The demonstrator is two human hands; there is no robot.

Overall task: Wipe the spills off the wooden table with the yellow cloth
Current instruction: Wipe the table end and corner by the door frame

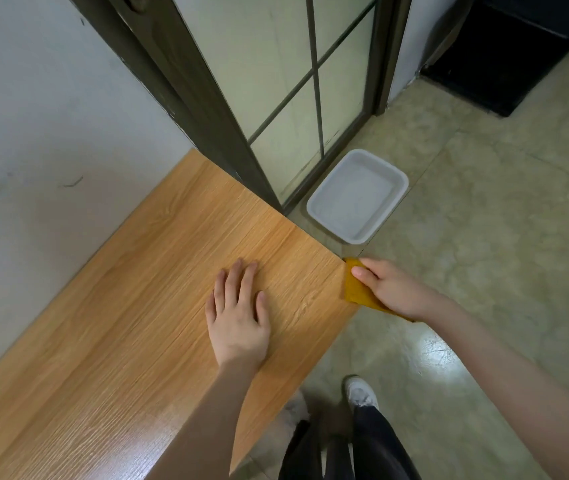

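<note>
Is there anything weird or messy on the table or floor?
No spill shows on the wooden table. One odd thing: a white tub sits on the floor by the door, beside the table's corner.

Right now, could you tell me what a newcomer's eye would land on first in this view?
Probably the yellow cloth, gripped by the right hand at the wooden table's right edge. Next, the left hand lying flat on the tabletop, then the white basin on the floor beyond the corner.
</note>
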